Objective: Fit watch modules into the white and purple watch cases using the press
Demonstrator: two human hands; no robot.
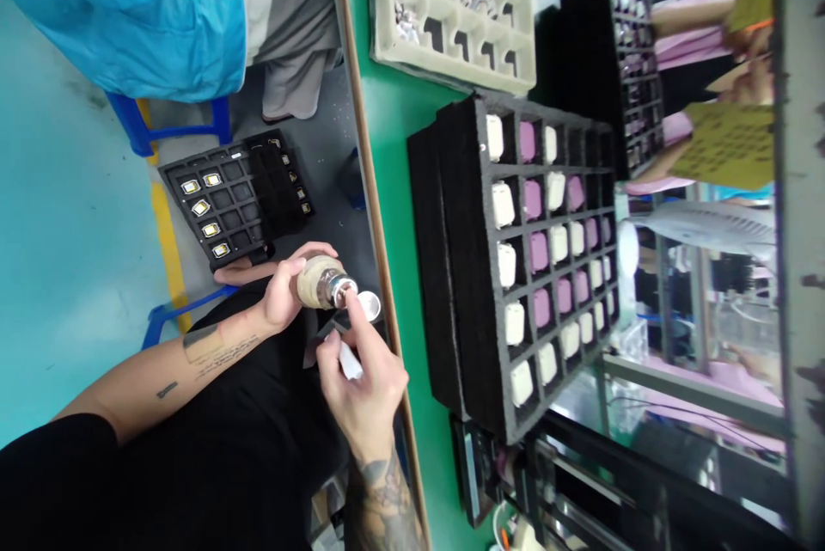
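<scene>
My left hand is wrapped round a small bottle with a beige band and a shiny metal neck, tilted over my lap. Beside its mouth is a round whitish lid, standing open. My right hand pinches a white piece, which looks like a cloth or paper wipe. Its extended index fingertip is at the bottle's mouth. Below the bottle lies a dark flat object, partly hidden by my right hand.
Along the green table stand stacked black trays with white and purple pieces and a beige compartment tray of small parts. Another black tray is low at left. A person in a blue garment sits nearby.
</scene>
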